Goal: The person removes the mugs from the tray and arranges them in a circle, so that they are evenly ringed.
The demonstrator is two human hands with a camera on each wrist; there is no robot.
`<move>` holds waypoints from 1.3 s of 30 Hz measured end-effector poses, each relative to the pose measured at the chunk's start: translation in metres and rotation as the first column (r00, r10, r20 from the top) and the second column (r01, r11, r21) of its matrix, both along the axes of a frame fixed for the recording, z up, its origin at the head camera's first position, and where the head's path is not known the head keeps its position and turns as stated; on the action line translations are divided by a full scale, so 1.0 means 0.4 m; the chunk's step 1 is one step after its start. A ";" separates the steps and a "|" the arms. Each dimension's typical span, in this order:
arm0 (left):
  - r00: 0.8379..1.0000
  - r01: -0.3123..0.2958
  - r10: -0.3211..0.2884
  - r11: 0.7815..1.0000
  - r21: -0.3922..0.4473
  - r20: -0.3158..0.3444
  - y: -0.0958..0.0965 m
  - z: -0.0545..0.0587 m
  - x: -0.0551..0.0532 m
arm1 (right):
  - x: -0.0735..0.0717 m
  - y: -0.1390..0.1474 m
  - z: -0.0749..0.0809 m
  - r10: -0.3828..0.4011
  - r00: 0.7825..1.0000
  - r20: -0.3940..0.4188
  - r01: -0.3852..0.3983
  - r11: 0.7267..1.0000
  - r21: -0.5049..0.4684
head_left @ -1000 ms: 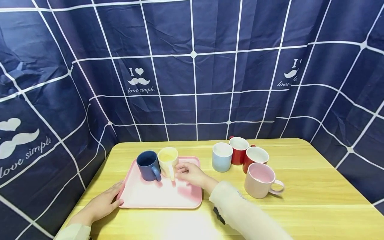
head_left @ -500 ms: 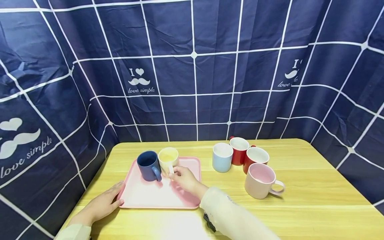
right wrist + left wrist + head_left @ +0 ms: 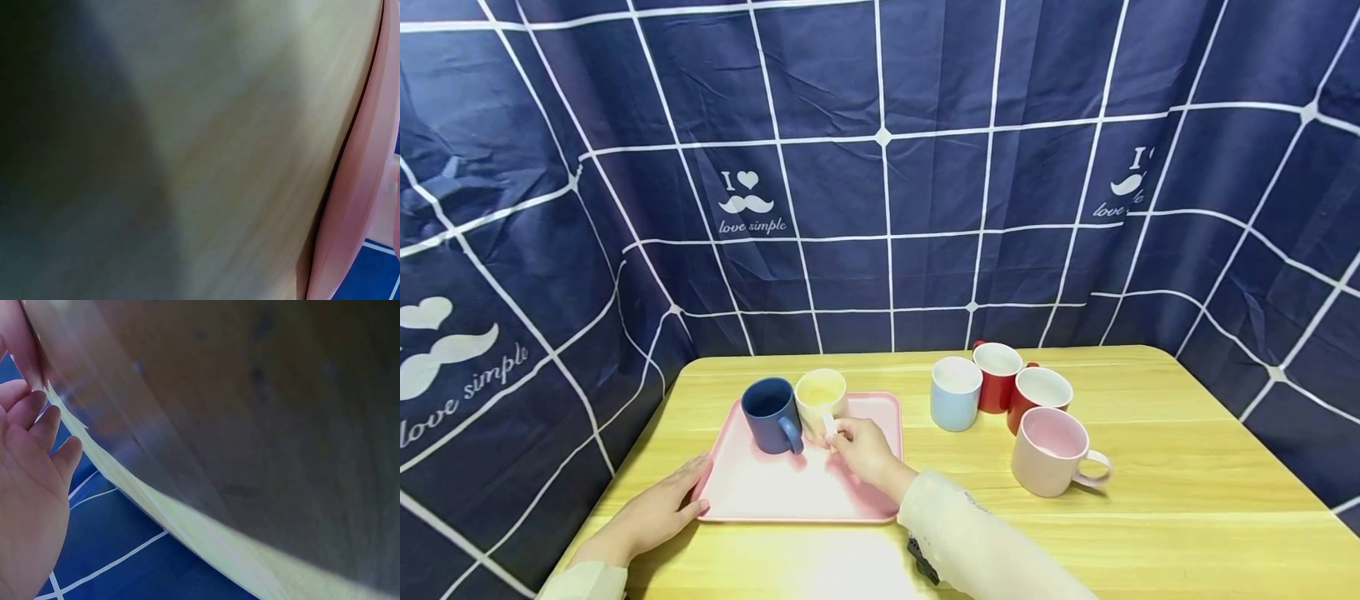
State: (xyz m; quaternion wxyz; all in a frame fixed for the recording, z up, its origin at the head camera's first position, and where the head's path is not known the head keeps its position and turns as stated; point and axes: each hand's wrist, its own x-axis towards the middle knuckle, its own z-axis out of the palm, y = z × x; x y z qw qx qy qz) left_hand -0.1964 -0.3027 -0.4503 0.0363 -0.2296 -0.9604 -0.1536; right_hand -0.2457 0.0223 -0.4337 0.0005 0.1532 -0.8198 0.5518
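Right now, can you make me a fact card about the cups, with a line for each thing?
Left hand: touching the left side of the tray
Right hand: pinching the handle of the cream mug
On tray: cream mug and navy mug
On table: pale blue mug, two red mugs, pink mug
Mugs in all: six
Behind: blue cloth with white lines
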 end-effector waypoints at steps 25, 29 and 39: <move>1.000 0.001 -0.001 1.000 -0.003 -0.002 -0.004 -0.002 -0.004 | 0.006 0.129 0.125 0.065 0.994 -0.083 -0.072 0.994 -0.082; 1.000 0.006 -0.006 1.000 -0.001 -0.018 -0.006 -0.001 -0.006 | 0.013 0.173 0.137 0.099 0.992 -0.077 -0.107 0.988 -0.109; 1.000 0.007 -0.007 1.000 -0.005 -0.021 -0.002 -0.003 -0.004 | 0.043 0.284 0.122 0.163 0.984 -0.068 -0.168 0.984 -0.067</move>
